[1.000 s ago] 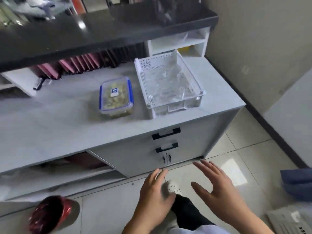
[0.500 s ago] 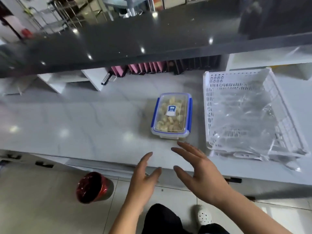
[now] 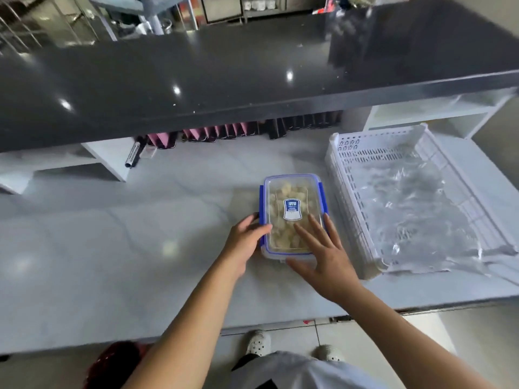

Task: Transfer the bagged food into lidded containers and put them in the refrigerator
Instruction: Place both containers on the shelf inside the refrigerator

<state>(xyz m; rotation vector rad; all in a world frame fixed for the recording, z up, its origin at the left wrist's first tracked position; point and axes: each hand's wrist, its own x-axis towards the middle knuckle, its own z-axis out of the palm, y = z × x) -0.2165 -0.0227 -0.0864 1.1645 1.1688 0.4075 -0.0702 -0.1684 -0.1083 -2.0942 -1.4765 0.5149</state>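
A clear plastic container [image 3: 292, 217] with glossy blue clips sits on a smooth, pale, marble-look counter [image 3: 112, 248]. To its right, a white slotted plastic basket [image 3: 348, 175] holds crinkled, shiny clear plastic bags [image 3: 412, 211]. Above the far edge, a polished dark shelf [image 3: 224, 80] reflects ceiling lights.

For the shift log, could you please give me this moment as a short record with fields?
container: lidded container, clear with blue clips, food inside, on the counter
left hand: left hand against the container's left side
right hand: right hand spread over its lid and near edge
basket: white basket to the right, holding clear plastic bags
floor: red bin below the counter
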